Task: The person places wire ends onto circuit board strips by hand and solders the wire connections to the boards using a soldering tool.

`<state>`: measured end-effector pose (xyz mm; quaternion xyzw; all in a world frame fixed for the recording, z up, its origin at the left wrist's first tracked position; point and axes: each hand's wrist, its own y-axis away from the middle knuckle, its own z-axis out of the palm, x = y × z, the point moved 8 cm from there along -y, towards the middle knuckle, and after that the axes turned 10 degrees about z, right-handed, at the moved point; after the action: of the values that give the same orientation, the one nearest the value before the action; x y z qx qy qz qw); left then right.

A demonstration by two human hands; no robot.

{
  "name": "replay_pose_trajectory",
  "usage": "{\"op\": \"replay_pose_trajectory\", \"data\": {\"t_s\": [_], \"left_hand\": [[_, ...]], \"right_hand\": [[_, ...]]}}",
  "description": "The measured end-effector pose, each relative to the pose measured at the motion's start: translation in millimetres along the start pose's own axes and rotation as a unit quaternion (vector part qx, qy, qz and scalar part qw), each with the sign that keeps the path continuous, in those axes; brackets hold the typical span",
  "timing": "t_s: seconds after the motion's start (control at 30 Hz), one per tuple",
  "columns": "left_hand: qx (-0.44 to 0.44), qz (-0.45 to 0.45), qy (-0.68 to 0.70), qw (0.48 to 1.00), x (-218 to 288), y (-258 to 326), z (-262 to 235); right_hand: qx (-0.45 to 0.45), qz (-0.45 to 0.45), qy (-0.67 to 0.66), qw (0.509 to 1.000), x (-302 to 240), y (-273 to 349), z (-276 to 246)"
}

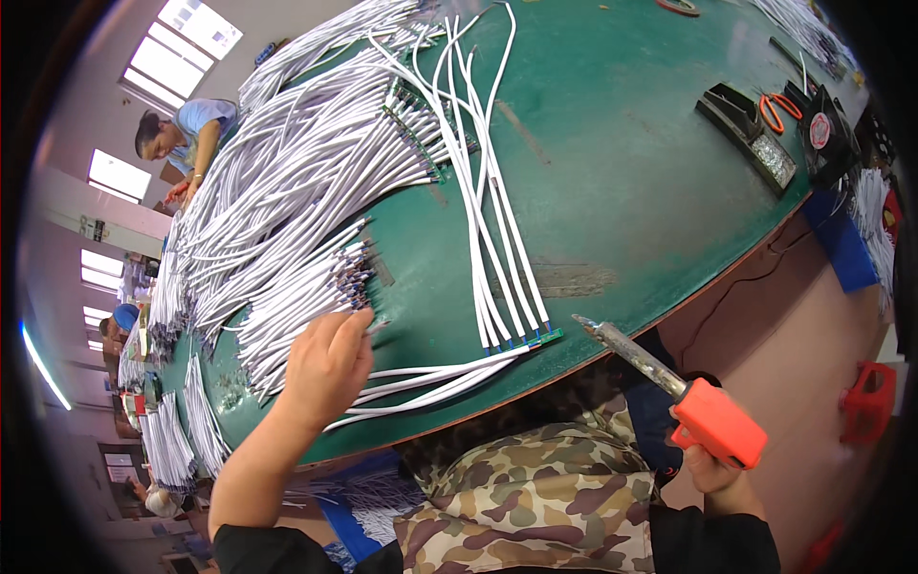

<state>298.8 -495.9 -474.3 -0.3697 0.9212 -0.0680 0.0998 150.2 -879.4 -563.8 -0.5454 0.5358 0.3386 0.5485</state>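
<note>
At the near ends of a bundle of white cables (296,306), my left hand (330,368) is closed, fingers pinched. A short cable tip juts out past its fingertips; the rest of that cable is hidden. My right hand (712,469) grips a soldering iron (722,421) by its red handle. The iron's metal tip points left, just over the table's edge. Left of that tip lies a narrow green circuit board (535,341), with several long white cables (497,230) running from it across the table. More white cables (430,383) lie beside the board, near the edge.
A large pile of white cables (287,172) with green boards (416,134) covers the green table's (622,191) left side. At the right are a dark stand (746,139), orange-handled scissors (779,113) and a small black fan (827,134). Another person (196,134) works across the table.
</note>
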Motion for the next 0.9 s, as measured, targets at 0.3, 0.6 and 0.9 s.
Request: {"op": "replay_pose_trajectory", "data": {"t_s": [0.3, 0.6, 0.9], "left_hand": [[0.109, 0.067, 0.283, 0.950, 53, -64, -4], [0.091, 0.091, 0.315, 0.940, 96, -77, 4], [0.096, 0.090, 0.236, 0.963, 110, -76, 19]], "right_hand": [[-0.065, 0.026, 0.025, 0.997, -4, -3, -2], [-0.122, -0.054, 0.093, 0.987, -20, -9, 5], [-0.066, 0.013, 0.056, 0.996, -6, -4, 5]]}}
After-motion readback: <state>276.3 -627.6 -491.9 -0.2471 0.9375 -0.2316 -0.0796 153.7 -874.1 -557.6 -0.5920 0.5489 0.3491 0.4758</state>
